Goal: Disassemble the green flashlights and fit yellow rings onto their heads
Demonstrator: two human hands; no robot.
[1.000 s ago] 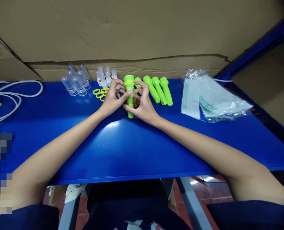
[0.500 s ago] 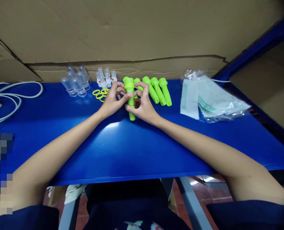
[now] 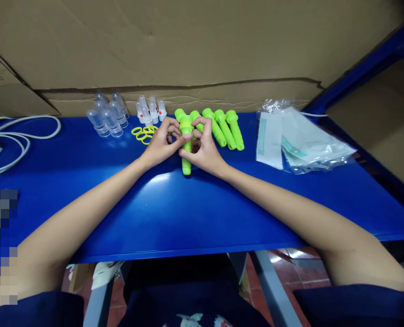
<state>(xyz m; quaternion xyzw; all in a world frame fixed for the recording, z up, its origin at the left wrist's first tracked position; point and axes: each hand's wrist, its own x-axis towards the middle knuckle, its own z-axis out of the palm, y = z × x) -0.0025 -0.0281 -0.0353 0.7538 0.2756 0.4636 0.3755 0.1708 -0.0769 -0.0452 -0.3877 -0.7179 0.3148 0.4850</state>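
Between my two hands is a bright green flashlight body (image 3: 187,164), its wide head away from me and its narrow end towards me. A yellow rubber ring (image 3: 186,123) sits around the wide head. My left hand (image 3: 161,141) grips the body from the left, thumb across its front. From the right, my right hand (image 3: 208,150) has its fingers curled around it, the index finger at the ring. Several loose yellow rings (image 3: 142,133) lie left of my left hand. Behind and right of my hands rest several more green flashlight bodies (image 3: 225,129), partly hidden.
Clear plastic domed covers (image 3: 111,125) and small white bulb units (image 3: 147,117) stand at the back left of the blue table (image 3: 174,218). Plastic bags (image 3: 300,138) with printed sheets lie on the right. A white cable (image 3: 28,136) coils at far left; a cardboard wall (image 3: 188,45) rises behind.
The green flashlight body has shifted slightly towards me, and its head with the yellow ring sits a little lower in view. Both hands keep hold of it, nearly in place.
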